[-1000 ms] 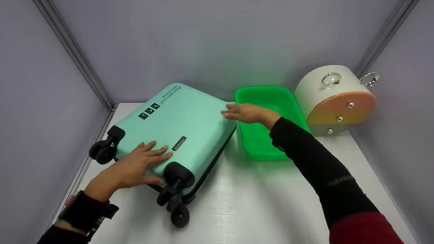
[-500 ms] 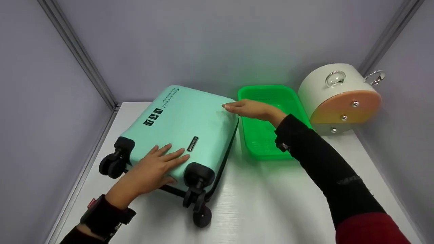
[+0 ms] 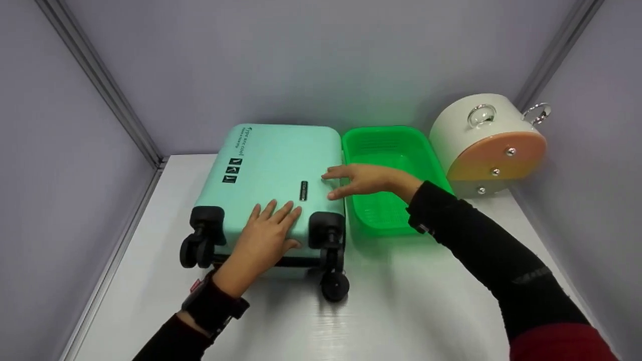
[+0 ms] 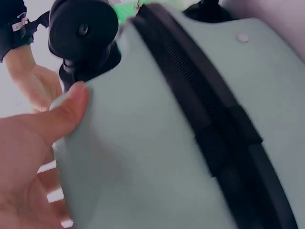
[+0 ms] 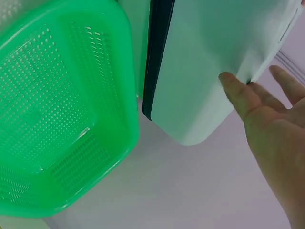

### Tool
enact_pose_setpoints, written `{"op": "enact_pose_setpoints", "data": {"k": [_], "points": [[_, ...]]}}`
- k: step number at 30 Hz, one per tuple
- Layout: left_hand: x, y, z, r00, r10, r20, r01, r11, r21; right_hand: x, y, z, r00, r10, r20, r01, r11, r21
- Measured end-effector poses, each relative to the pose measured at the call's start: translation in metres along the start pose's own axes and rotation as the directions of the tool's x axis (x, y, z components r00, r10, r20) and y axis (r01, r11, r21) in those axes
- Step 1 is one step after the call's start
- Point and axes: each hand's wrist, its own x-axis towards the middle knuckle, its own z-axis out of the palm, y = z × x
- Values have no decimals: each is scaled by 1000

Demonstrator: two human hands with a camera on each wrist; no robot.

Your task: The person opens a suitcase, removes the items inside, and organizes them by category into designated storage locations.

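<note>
A mint-green suitcase (image 3: 276, 155) lies flat on the white table, its black wheels (image 3: 335, 286) toward the person. My left hand (image 3: 266, 238) rests with spread fingers on the suitcase's top face, near the wheel end. In the left wrist view its thumb (image 4: 74, 102) lies against the end face, beside a wheel (image 4: 83, 31) and the black zip (image 4: 190, 81). My right hand (image 3: 363, 179) is at the suitcase's right edge, fingers extended and holding nothing. In the right wrist view its fingertips are at the edge of the shell (image 5: 200, 81); whether they all touch is unclear.
A green plastic basket (image 3: 371, 230) stands close along the suitcase's right side. Beyond it, at the right, is a white rounded drawer box (image 3: 481, 135) with clear ring handles and round knobs. Grey panels (image 3: 321, 60) enclose the table at back and sides.
The suitcase has turned so that its sides now run nearly straight away from the person, its wheel end swinging right. My left hand has moved right with it; my right hand has shifted slightly nearer.
</note>
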Motion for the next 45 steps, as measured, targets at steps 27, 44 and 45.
{"op": "enact_pose_setpoints", "data": {"k": [27,44,45], "points": [[17,46,66,724,-56,-688,-107,976,-192,11,-3,5,998,26,-55,-39,967,-252],[25,82,124,907,-420,32,270,522,-809,16,-1,2,998,26,-60,-37,980,-193],[27,84,127,903,-426,50,285,507,-813,16,-1,2,998,24,-58,-35,981,-190]]}}
